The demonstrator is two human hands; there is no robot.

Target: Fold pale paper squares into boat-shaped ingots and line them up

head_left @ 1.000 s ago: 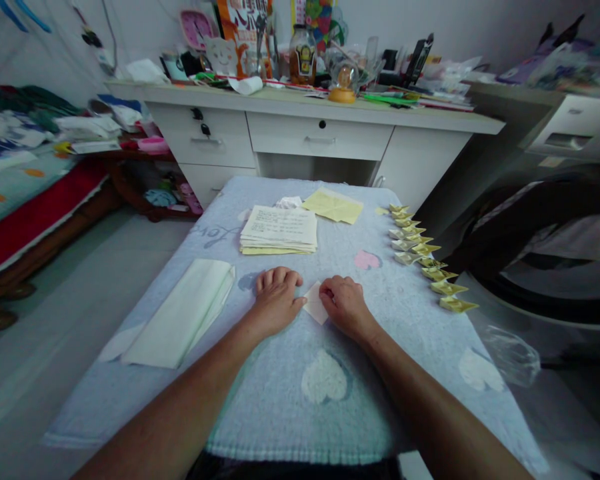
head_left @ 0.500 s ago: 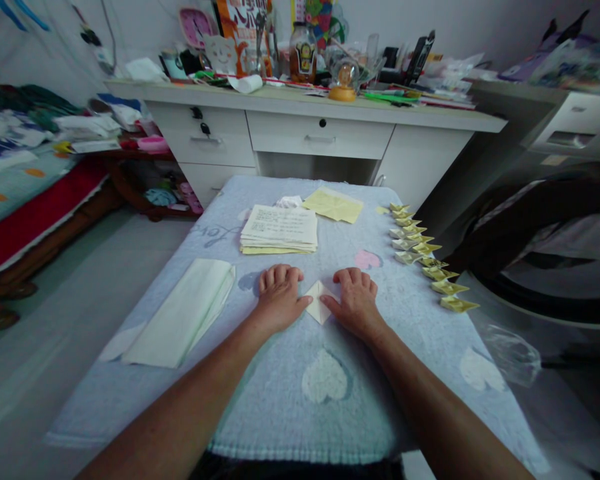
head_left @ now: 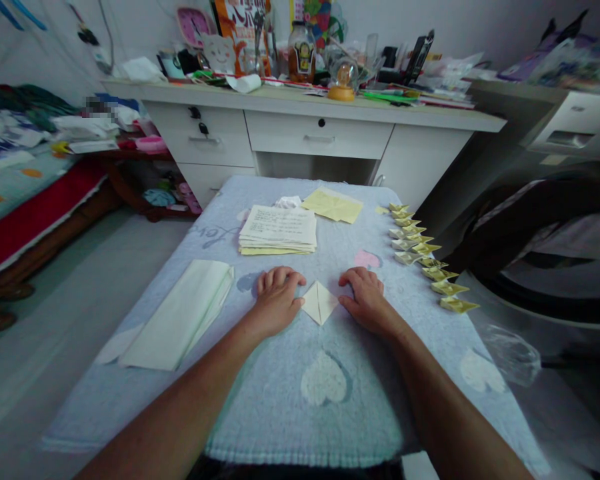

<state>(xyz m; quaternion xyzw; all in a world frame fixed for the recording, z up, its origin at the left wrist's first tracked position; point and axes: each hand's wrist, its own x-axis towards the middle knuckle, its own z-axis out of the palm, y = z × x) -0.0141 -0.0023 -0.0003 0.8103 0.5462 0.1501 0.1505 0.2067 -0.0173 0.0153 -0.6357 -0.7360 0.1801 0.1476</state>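
A small folded paper diamond [head_left: 320, 303] with a crease down its middle lies flat on the blue cloth. At its left corner rests my left hand [head_left: 279, 300], thumb by the paper's edge and fingers loosely curved, apart from the thumb. My right hand [head_left: 366, 298] is just past the right corner, its thumb close to the paper and its fingers bent, with a gap between thumb and forefinger. Neither hand grips the paper. Several folded paper boats [head_left: 411, 243] stand in a row along the table's right side.
Behind the hands lie a stack of written paper sheets [head_left: 279, 230], a crumpled white paper [head_left: 288, 202] and yellow sheets [head_left: 333, 205]. A folded white paper [head_left: 180, 313] is at left. Beyond stands a cluttered white desk [head_left: 300, 123]; a washing machine [head_left: 560, 153] is on the right.
My right hand has moved off the paper diamond to the right, uncovering its right corner. My left thumb has drawn back slightly to the left corner.
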